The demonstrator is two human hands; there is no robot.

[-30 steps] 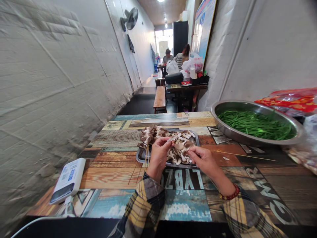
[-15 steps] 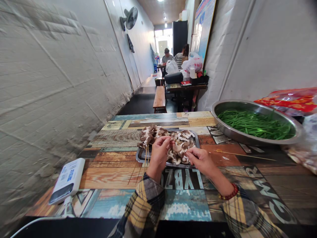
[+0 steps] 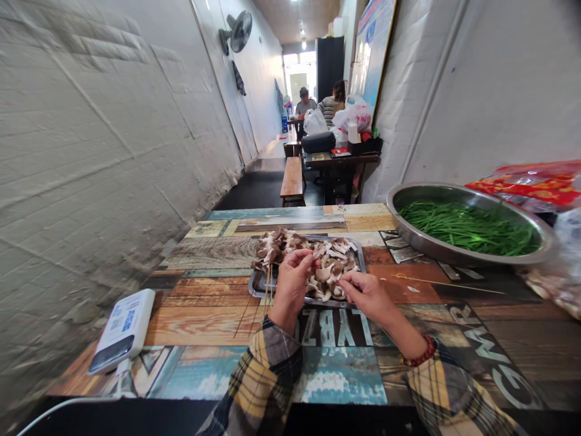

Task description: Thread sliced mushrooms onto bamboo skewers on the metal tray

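Grey-brown oyster mushrooms (image 3: 333, 266) fill the right part of a shallow metal tray (image 3: 362, 254). On its left side, darker bunched mushrooms (image 3: 275, 245) lie with thin wooden skewers (image 3: 269, 284) sticking out toward me. My left hand (image 3: 294, 281) is over the tray's middle, thumb and fingers pinched together; what sits between them is hidden. At the tray's right front edge, my right hand (image 3: 367, 295) also pinches with thumb and forefinger, close against the mushrooms. Anything in that pinch is too small to make out.
A big steel bowl (image 3: 394, 212) of green chives (image 3: 467, 227) stands at the right. A single skewer (image 3: 454, 283) lies before it. A white device (image 3: 122, 330) with a cable is at left. Plastic bags (image 3: 535, 184) crowd the right edge. Two people (image 3: 333, 106) sit far back.
My right hand has shifted very slightly left over the mushrooms. My left hand stays nearly in place, still pinched.
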